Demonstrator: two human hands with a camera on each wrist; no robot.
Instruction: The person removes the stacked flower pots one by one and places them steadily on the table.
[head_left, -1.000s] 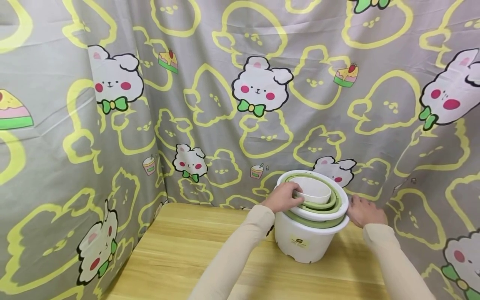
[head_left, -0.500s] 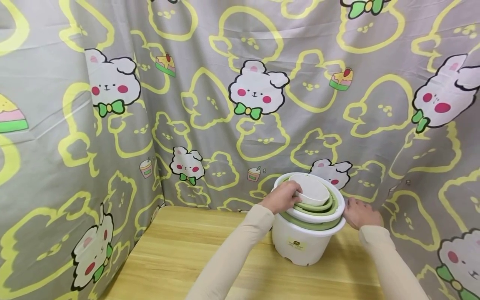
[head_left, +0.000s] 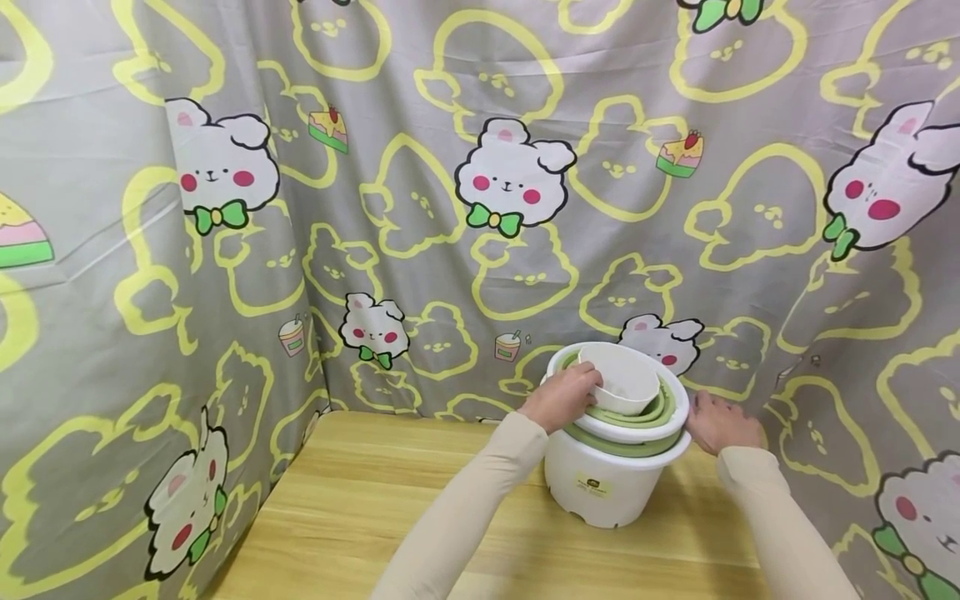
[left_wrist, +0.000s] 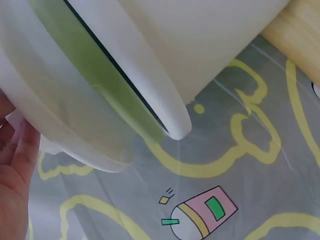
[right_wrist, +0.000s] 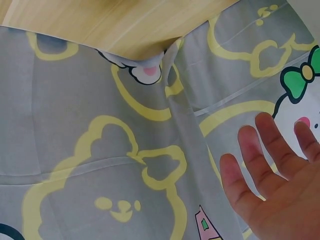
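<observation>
See a pale yellow label [head_left: 593, 485] on the outer white bucket [head_left: 561, 471], below the left grip. Can make out a dark emblem at its upper part; cannot read the tiny print beneath. Find the left grip [head_left: 564, 396] coming in over the stack's left side, knuckles up, fingers curled and pinching the edge of the small white bowl [head_left: 630, 383]. Note that bowl topmost, just right of the pinch. Below it see, nested, green rims [head_left: 626, 420], a broad white rim [head_left: 637, 432], a green bucket [head_left: 630, 447] and the outer bucket, standing on the wood-grain worktop [head_left: 375, 483]. Find the right grip [head_left: 723, 423] beside the stack's right edge, fingers straight and spread apart; cannot tell whether touching the rims. Beyond both grips, see a grey curtain [head_left: 420, 267] printed with yellow outlines and white animal heads.
</observation>
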